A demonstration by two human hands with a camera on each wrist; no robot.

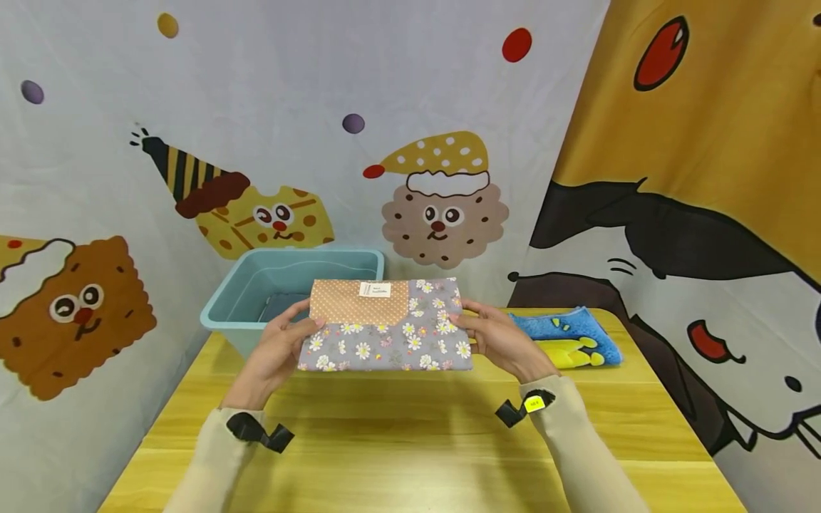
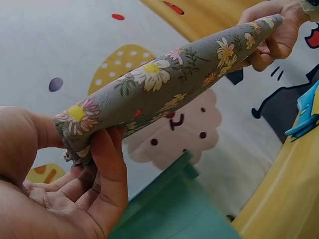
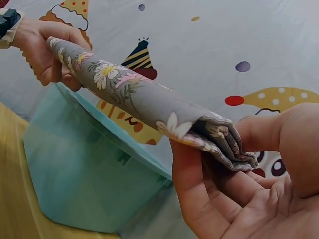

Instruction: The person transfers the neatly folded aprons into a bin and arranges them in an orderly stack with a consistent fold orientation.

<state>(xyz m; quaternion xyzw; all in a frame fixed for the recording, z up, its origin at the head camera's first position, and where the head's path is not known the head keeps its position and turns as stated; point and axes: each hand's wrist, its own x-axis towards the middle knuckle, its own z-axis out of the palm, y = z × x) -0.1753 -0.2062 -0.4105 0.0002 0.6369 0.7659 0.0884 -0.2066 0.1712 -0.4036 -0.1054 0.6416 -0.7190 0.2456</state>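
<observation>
A folded grey cloth [image 1: 378,349] with a daisy print is held up over the table, spread between both hands. Its upper left part is a tan polka-dot patch [image 1: 346,305] with a small white label [image 1: 375,289]. My left hand [image 1: 274,349] pinches the left edge, thumb on the front and fingers behind. On the opposite edge, my right hand [image 1: 507,340] pinches the cloth the same way. Several stacked layers show at the cloth's end [image 3: 232,144] in the right wrist view. From the left wrist, the cloth [image 2: 164,74] appears nearly edge-on.
Behind the left hand stands a teal plastic bin [image 1: 308,265] with a dark folded item [image 1: 282,305] inside. A blue and yellow folded cloth [image 1: 571,335] lies at the table's back right. The wooden table [image 1: 398,442] meets a cartoon-printed curtain [image 1: 288,85] at the back.
</observation>
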